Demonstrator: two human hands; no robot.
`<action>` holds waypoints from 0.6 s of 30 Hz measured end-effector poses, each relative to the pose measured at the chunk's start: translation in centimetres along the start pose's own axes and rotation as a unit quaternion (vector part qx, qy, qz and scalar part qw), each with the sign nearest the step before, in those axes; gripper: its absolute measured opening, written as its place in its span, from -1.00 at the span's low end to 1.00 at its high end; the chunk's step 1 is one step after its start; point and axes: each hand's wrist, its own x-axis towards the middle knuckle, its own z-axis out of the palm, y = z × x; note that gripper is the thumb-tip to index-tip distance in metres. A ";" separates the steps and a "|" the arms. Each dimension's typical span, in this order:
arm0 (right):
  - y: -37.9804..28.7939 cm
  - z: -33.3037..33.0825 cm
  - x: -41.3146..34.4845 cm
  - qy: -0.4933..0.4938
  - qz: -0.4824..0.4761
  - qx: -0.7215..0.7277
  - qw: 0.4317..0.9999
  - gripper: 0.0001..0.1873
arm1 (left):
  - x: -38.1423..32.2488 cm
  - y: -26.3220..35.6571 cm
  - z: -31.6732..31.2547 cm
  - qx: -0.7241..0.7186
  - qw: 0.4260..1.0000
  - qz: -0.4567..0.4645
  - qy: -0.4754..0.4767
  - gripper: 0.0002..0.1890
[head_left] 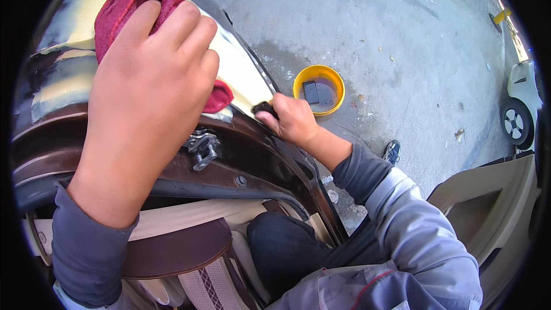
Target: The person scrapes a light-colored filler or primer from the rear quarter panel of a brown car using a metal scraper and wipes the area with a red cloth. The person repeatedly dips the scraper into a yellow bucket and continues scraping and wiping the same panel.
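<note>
My left hand (150, 82) grips a crumpled dark red microfibre cloth (114, 26) above the car's body panel; a corner of the cloth sticks out under the fingers. Pale yellow body filler (239, 62) covers part of this brown panel, with grey patches around it. At the panel's right edge, my right hand (297, 122) pinches a small black block or pad (263, 109) against the filler. Most of that piece is hidden by my fingers, so its exact kind is unclear. Below my left hand, a metal door striker (204, 148) is bolted to the brown door jamb.
On the concrete floor (409, 73) stands a yellow bucket (340, 94) holding water and a dark rectangular piece (310, 92). A beige-trimmed car door (486, 206) hangs open at right. Below are a car seat (181, 249) and my knee. A white car's wheel (514, 124) is farther right.
</note>
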 end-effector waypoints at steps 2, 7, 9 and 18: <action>-0.4 -0.9 -0.8 -0.130 0.086 -0.053 0.986 -0.59 | -0.1 -0.1 0.2 -0.005 1.000 -0.003 0.014 -0.88; -0.9 -0.8 1.2 -0.075 0.035 -0.054 0.995 -0.55 | 0.7 0.3 0.8 -0.036 0.996 -0.038 0.067 -0.91; -1.2 -0.6 1.9 0.019 -0.046 -0.036 0.998 -0.52 | 1.2 0.8 1.1 -0.004 0.993 -0.048 0.106 -0.82; -1.4 -1.1 1.5 0.011 -0.029 -0.026 0.999 -0.57 | 0.2 0.8 2.4 0.077 0.993 -0.025 0.091 -0.59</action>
